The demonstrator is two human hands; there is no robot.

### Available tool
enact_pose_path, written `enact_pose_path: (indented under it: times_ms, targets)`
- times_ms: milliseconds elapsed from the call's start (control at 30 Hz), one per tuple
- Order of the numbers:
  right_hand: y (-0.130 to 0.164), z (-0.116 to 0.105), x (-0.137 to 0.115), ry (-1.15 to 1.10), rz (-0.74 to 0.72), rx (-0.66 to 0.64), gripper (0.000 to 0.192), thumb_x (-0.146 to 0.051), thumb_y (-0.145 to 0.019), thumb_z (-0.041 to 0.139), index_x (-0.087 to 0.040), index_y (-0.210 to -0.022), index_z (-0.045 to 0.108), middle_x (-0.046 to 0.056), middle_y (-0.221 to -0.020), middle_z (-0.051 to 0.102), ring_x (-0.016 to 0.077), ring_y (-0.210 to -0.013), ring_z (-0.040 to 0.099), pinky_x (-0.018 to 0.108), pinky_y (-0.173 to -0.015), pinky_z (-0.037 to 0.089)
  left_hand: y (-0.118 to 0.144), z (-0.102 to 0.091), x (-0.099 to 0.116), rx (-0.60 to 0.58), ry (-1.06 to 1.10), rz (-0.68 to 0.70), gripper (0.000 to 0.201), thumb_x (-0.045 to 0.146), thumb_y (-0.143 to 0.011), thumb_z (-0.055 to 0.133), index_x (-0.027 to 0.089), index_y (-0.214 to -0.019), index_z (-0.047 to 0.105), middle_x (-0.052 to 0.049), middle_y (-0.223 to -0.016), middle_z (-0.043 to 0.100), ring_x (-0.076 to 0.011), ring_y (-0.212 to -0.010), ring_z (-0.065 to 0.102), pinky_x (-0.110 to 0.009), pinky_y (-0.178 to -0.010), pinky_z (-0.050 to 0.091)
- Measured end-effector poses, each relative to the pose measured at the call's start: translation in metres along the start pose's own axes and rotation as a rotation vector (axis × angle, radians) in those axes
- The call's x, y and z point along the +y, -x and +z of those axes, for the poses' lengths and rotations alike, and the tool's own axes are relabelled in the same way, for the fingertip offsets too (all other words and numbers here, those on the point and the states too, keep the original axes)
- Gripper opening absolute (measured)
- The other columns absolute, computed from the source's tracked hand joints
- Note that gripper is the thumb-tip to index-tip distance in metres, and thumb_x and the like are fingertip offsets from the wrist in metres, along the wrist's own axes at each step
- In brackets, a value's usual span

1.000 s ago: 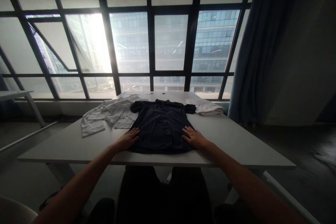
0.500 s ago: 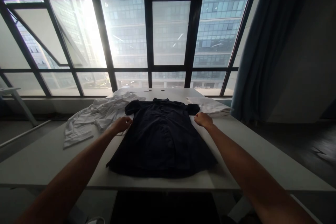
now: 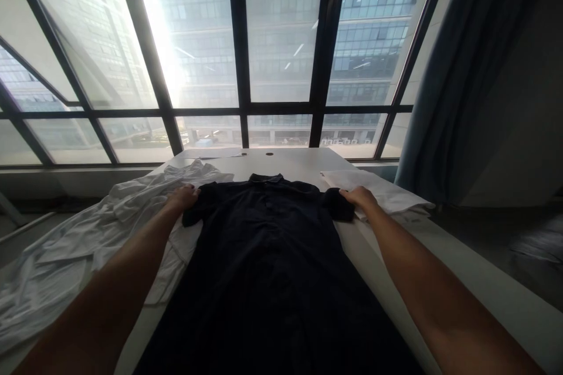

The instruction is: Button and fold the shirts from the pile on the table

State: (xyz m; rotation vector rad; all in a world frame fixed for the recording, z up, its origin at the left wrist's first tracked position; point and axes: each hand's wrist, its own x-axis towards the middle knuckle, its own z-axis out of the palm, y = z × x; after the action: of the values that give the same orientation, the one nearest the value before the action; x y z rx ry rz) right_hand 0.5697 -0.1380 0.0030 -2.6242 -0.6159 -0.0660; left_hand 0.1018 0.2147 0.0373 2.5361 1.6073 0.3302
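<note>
A dark navy short-sleeved shirt (image 3: 268, 258) lies spread front side up on the white table, its collar pointing to the window. My left hand (image 3: 183, 195) is closed on the upper edge of the shirt's left-hand sleeve. On the other side, my right hand (image 3: 357, 195) pinches the outer end of the right-hand sleeve. The sleeves stretch out sideways between the hands, and a few soft creases run across the chest. The shirt's hem falls outside the view.
Crumpled white garments (image 3: 101, 234) are heaped on the left of the table (image 3: 303, 161). A folded white cloth (image 3: 380, 187) lies at the right edge. Beyond the table stand large windows (image 3: 284, 35), with a blue curtain (image 3: 444, 88) on the right.
My view has come closer to the table. Both hands have moved from beside the shirt's sides up to its sleeves and taken hold of them.
</note>
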Motion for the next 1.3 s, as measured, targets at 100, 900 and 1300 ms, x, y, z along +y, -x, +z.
enact_pose_path:
  times_ms: [100,900,1300]
  targets:
    - [-0.008,0.000,-0.007,-0.098,0.068,-0.067,0.039,-0.042,-0.078,0.071,-0.008,-0.098,0.073,0.023,-0.104,0.071,0.0312,-0.098,0.067,0.033,-0.077,0.049,-0.015,0.008,-0.002,-0.033,0.018,0.001,0.041,0.041,-0.087,0.058,0.010,-0.114,0.065,-0.015,-0.111,0.071,-0.0296,-0.105,0.065,-0.031,-0.084,0.049]
    - [0.022,-0.004,-0.055,0.262,-0.406,0.015,0.035,-0.018,-0.088,0.050,-0.016,-0.117,0.070,0.017,-0.128,0.063,0.0300,-0.120,0.056,0.043,-0.102,0.040,0.006,-0.011,0.042,0.183,-0.336,0.324,0.029,0.030,-0.094,0.051,0.012,-0.107,0.069,-0.016,-0.122,0.067,-0.0354,-0.121,0.056,-0.050,-0.104,0.040]
    - [0.025,0.084,-0.161,0.175,-0.583,-0.539,0.084,-0.068,-0.091,0.041,-0.023,-0.158,0.022,0.008,-0.166,0.007,0.0293,-0.152,0.001,0.055,-0.120,0.001,-0.025,0.084,0.134,-0.252,-0.059,0.492,0.077,0.069,-0.093,0.029,0.024,-0.155,0.031,-0.009,-0.163,0.019,-0.0334,-0.151,0.011,-0.064,-0.117,0.008]
